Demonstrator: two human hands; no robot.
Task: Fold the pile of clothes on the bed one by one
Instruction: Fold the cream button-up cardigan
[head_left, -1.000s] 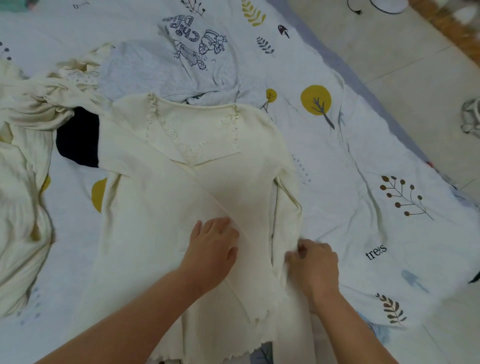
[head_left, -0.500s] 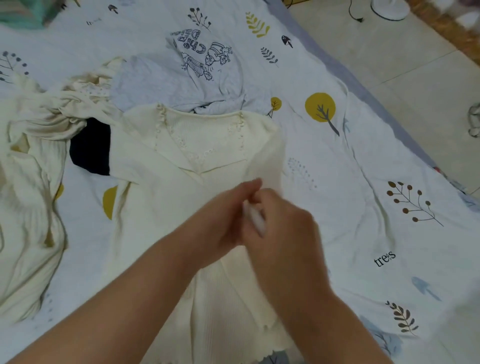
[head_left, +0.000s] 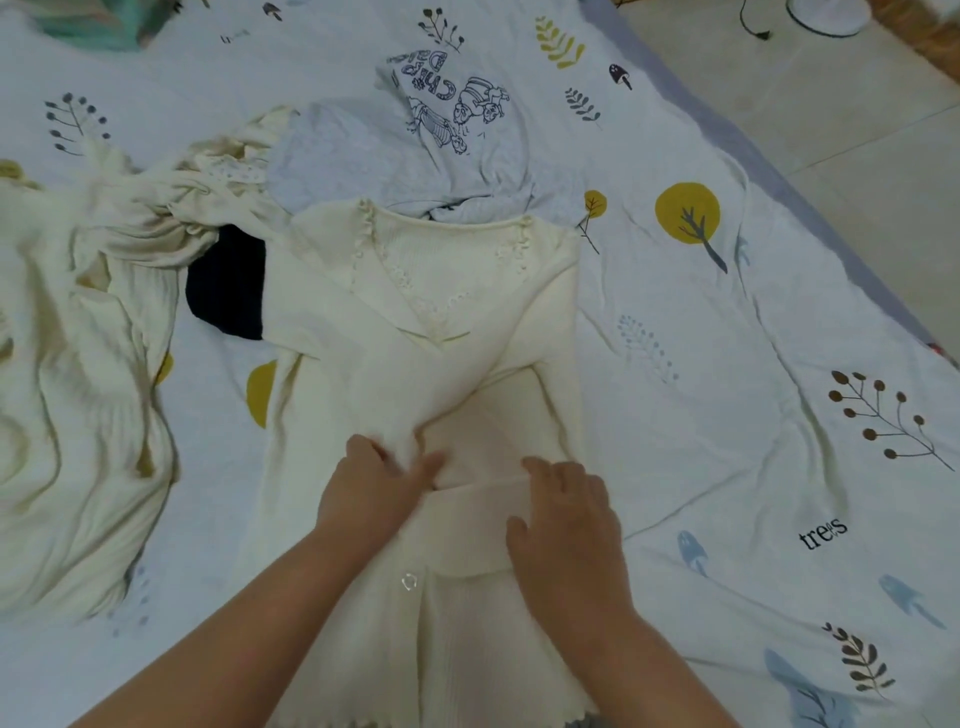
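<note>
Below, a leaf-printed bedsheet (head_left: 727, 364) spreads beside pale floor tiles (head_left: 857, 130).

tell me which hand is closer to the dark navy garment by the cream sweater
Left. The left hand lies on the cream sweater, below and right of the dark navy garment. The right hand rests farther right, on the folded sleeve.

A cream cardigan (head_left: 415, 322) is spread on the printed bedsheet (head_left: 727, 364); a folded-in sleeve is pressed at the cardigan's middle by the left hand (head_left: 371, 491) and right hand (head_left: 569, 519).
</note>
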